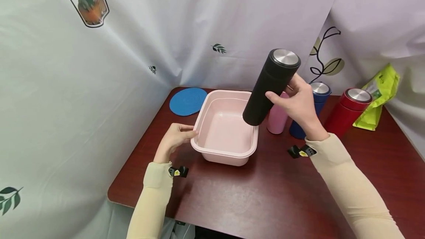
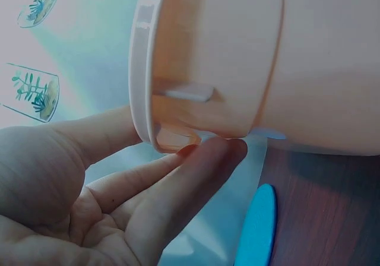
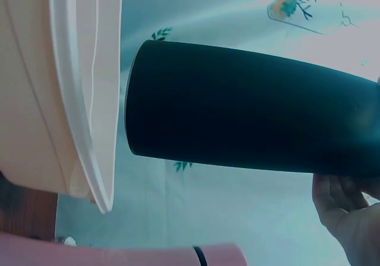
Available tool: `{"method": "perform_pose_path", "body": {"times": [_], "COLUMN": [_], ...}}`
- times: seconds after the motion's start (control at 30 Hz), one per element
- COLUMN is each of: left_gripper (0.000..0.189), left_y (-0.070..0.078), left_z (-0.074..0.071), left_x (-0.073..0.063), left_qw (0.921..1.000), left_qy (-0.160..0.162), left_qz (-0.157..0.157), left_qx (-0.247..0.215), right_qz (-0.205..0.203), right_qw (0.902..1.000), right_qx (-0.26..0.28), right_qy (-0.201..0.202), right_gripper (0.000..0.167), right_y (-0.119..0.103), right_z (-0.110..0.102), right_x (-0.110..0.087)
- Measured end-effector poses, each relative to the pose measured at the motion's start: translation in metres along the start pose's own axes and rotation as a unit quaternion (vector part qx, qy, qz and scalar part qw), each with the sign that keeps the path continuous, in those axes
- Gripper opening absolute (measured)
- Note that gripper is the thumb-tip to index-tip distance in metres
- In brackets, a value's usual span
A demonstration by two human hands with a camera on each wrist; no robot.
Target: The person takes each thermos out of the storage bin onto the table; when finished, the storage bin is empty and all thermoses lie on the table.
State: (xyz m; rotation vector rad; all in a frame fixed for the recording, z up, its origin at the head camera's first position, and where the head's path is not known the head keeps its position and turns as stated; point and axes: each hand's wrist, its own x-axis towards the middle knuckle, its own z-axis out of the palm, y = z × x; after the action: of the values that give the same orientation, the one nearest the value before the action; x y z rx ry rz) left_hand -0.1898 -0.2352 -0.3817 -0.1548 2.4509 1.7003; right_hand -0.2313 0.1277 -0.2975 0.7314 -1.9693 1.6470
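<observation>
My right hand [image 1: 297,102] grips a black thermos bottle [image 1: 270,84] with a silver lid, held tilted above the right side of a pink plastic basin [image 1: 227,128]. In the right wrist view the bottle's base [image 3: 136,100] is just outside the basin's rim [image 3: 74,100], higher than it. My left hand [image 1: 176,139] pinches the basin's left rim, thumb on the upper side and fingers underneath, as the left wrist view shows with the hand [image 2: 119,200] at the rim [image 2: 142,70]. Inside, the basin holds nothing.
Behind my right hand stand a pink bottle [image 1: 277,119], a blue bottle [image 1: 320,99] and a red bottle [image 1: 350,110]. A green-yellow bag [image 1: 380,95] is at the far right. A round blue mat [image 1: 187,101] lies at the back left of the brown table [image 1: 245,202]. Printed curtains hang behind.
</observation>
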Motion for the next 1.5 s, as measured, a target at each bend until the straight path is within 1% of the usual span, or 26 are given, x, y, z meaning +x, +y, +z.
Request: {"method": "perform_pose_path", "body": {"times": [0.07,0.23,0.33,0.47,0.6,0.77,1.03,1.3,1.4,1.5], "left_gripper": [0.046,0.045,0.045,0.044,0.044,0.044,0.044,0.042,0.041,0.04], "left_y": [-0.001,0.0,0.001,0.001,0.002,0.002,0.001,0.003,0.006,0.008], "left_z": [0.0,0.0,0.001,0.002,0.002,0.002,0.003,0.003,0.004,0.006], "left_x": [0.001,0.001,0.001,0.002,0.002,0.003,0.003,0.003,0.002,0.002], "left_qw": [1.0,0.9999,0.9997,0.9997,0.9997,0.9997,0.9997,0.9995,0.9999,0.9996], "left_qy": [-0.004,-0.006,-0.007,-0.005,-0.003,-0.005,-0.002,-0.011,-0.008,0.001], "left_qz": [0.0,-0.002,-0.003,-0.003,-0.001,-0.004,-0.011,-0.004,-0.005,-0.004], "left_qx": [-0.007,-0.015,-0.021,-0.025,-0.024,-0.024,-0.02,-0.028,-0.013,0.026], "right_qz": [-0.002,-0.005,-0.002,0.006,0.016,0.03,0.045,0.074,0.085,0.088], "right_qw": [1.0,0.9996,0.9995,0.9973,0.9957,0.9935,0.9896,0.9835,0.9823,0.9817], "right_qx": [-0.003,0.019,0.002,-0.05,-0.062,-0.084,-0.109,-0.136,-0.136,-0.135], "right_qy": [0.008,0.022,0.033,0.054,0.066,0.071,0.082,0.094,0.096,0.101], "right_gripper": [0.054,0.052,0.051,0.05,0.049,0.051,0.052,0.053,0.053,0.054], "right_y": [0.002,0.008,0.011,0.013,0.013,0.012,0.015,0.02,0.023,0.025], "right_z": [-0.005,-0.014,-0.021,-0.03,-0.038,-0.046,-0.056,-0.065,-0.069,-0.072], "right_x": [-0.002,-0.007,-0.011,-0.015,-0.017,-0.02,-0.032,-0.043,-0.047,-0.052]}}
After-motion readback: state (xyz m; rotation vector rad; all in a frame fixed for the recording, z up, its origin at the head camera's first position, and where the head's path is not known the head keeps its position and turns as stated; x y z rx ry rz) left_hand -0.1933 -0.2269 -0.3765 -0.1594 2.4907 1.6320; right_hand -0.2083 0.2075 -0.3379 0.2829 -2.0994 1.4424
